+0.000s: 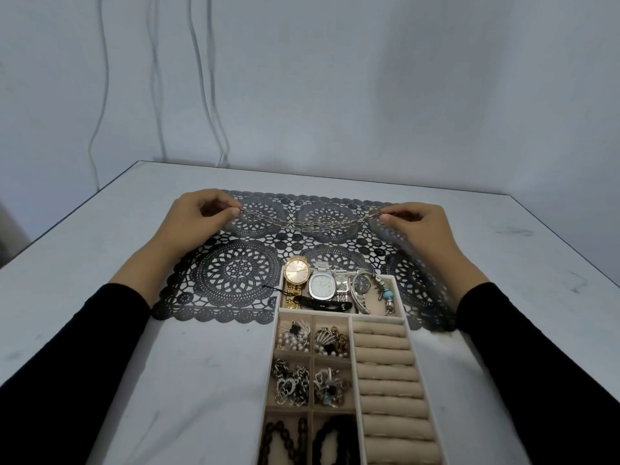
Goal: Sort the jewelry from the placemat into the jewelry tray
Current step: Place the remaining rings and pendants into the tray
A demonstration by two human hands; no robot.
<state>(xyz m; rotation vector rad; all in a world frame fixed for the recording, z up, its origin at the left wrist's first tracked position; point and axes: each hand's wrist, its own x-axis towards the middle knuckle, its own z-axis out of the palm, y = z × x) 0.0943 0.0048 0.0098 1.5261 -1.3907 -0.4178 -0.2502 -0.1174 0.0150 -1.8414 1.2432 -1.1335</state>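
Note:
A silver chain necklace (pixel 310 223) hangs stretched in a shallow sag above the far part of the dark lace placemat (pixel 235 273). My left hand (pixel 198 216) pinches its left end and my right hand (pixel 416 223) pinches its right end. The beige jewelry tray (pixel 273 333) lies near me, its far end resting on the placemat. Its top compartment holds several watches (pixel 322 286) and a beaded bracelet (pixel 384 290). Small compartments hold brooches, pearls and chains, and the right column holds ring rolls (pixel 385 367).
The white table (pixel 100 263) stretches to both sides, with its far edge against a grey wall. White cables (pixel 208 95) hang down that wall behind the table. A black tag cord (pixel 275 290) sticks out of the tray's left side onto the placemat.

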